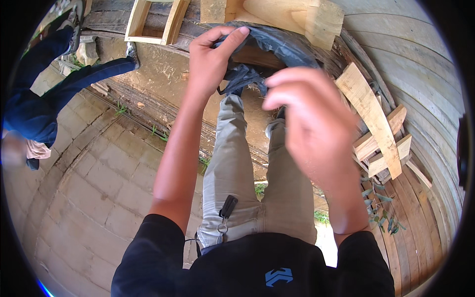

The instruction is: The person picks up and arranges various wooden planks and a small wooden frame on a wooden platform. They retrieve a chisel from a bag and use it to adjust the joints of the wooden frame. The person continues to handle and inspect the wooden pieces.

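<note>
Black plastic sheeting, perhaps a bag (282,44), lies gathered in loose folds at the top middle, over a wooden board (262,57). My left hand (213,57) pinches its left edge between thumb and fingers. My right hand (316,114) is at the right, smeared by motion, with curled fingers close to a hanging fold of the plastic. Whether those fingers grip the plastic cannot be made out. Just beyond both hands is a pale wooden piece (277,15), partly cut off by the picture's edge.
A wooden frame (156,22) rests at the back left. Cut boards (371,116) are stacked at the right beside a plank wall (410,59). Another person's legs (74,89) reach in from the left. Dirt ground and paving slabs (99,198) lie below.
</note>
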`<state>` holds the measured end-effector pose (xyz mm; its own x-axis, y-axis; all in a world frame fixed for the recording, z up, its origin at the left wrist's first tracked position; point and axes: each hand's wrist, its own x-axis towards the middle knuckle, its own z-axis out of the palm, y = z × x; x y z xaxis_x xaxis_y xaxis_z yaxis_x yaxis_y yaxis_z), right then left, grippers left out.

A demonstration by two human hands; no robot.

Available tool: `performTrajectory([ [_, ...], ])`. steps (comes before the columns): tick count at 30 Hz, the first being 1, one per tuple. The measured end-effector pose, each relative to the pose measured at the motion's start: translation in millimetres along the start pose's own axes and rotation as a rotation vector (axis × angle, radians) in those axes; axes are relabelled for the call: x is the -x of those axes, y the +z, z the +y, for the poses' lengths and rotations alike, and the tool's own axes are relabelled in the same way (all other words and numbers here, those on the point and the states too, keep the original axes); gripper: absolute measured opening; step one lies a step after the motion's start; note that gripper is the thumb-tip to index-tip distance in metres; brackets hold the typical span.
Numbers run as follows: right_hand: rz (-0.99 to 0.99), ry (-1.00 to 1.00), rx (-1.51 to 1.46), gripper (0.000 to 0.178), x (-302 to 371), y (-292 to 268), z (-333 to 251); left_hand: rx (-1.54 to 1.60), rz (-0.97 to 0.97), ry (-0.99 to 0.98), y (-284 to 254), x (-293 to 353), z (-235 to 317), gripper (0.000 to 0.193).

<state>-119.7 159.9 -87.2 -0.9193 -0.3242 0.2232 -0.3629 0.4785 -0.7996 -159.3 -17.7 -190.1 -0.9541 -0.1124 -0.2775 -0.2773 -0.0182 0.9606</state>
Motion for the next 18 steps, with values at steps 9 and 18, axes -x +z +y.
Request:
performTrajectory([
  [9, -0.376, 0.638, 0.270, 0.012, 10, 77, 135, -0.176, -0.081, 0.028, -2, -5, 9, 0.019],
  [18, -0.353, 0.512, 0.427, 0.028, 5, 74, 121, -0.067, 0.042, 0.016, -19, 0, 1, 0.018],
])
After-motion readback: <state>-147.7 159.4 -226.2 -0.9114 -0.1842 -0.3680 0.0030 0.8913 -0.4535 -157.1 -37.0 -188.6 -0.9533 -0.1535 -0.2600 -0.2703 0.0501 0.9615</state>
